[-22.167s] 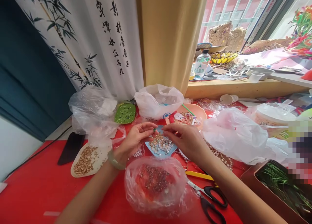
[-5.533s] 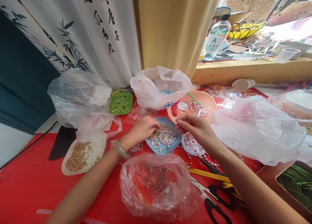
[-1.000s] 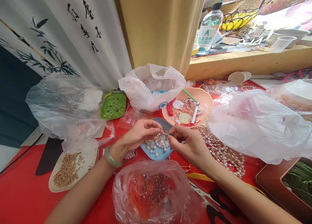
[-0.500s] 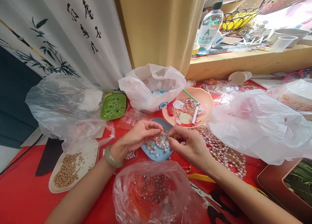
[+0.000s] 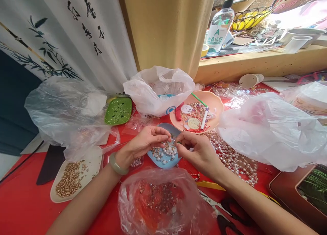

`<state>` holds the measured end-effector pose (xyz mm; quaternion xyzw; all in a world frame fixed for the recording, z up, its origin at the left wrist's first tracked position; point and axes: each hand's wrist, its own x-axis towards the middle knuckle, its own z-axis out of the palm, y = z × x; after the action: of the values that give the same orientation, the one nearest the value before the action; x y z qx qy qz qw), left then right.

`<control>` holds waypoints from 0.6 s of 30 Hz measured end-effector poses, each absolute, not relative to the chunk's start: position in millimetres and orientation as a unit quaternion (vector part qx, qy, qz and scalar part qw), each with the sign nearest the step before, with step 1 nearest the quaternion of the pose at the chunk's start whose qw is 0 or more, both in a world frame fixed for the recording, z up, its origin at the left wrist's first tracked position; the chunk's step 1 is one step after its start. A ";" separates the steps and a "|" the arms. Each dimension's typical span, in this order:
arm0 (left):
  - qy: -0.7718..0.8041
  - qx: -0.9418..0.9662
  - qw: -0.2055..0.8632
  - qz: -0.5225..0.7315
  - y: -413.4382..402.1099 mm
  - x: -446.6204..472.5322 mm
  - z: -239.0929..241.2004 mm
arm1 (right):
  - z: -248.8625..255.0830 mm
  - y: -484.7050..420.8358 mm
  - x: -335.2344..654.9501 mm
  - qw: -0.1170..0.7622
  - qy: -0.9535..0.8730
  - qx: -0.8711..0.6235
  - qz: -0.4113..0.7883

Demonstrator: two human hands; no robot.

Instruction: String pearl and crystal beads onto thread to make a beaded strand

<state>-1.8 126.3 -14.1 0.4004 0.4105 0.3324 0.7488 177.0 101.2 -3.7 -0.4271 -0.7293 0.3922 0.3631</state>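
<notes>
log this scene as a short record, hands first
left hand: thumb and forefinger close together; anything held too small to tell
right hand: fingertips pinching a tiny dark-green piece
below hands: rounded light-blue dish with white and gold beads
front: crumpled clear plastic bag with dark beads inside
right of bag: black-handled metal scissors
left: rounded cream dish holding small gold beads
behind hands: scalloped peach plate

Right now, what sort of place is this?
Looks like a bead-craft worktable, at home or in a small studio; can't tell which. Signs: a shallow blue dish of white pearly beads, a cream rounded dish of tiny gold-coloured beads, and black-handled metal scissors.
</notes>
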 end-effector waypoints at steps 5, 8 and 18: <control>0.413 0.408 0.743 0.332 126.1 -0.7 -14.1 | -3.6 102.3 176.6 0.363 -0.730 -0.427 0.391; 0.417 0.422 0.732 0.334 125.6 1.0 -14.3 | -4.3 102.8 176.5 0.357 -0.731 -0.430 0.392; 0.467 0.566 0.599 0.322 128.8 -4.7 1.2 | -12.3 109.9 180.5 0.346 -0.720 -0.414 0.436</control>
<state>-4.7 128.8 1.2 0.5658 0.4666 0.3217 0.5989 180.5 109.9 -12.3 -0.4137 -0.7203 0.4364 0.3458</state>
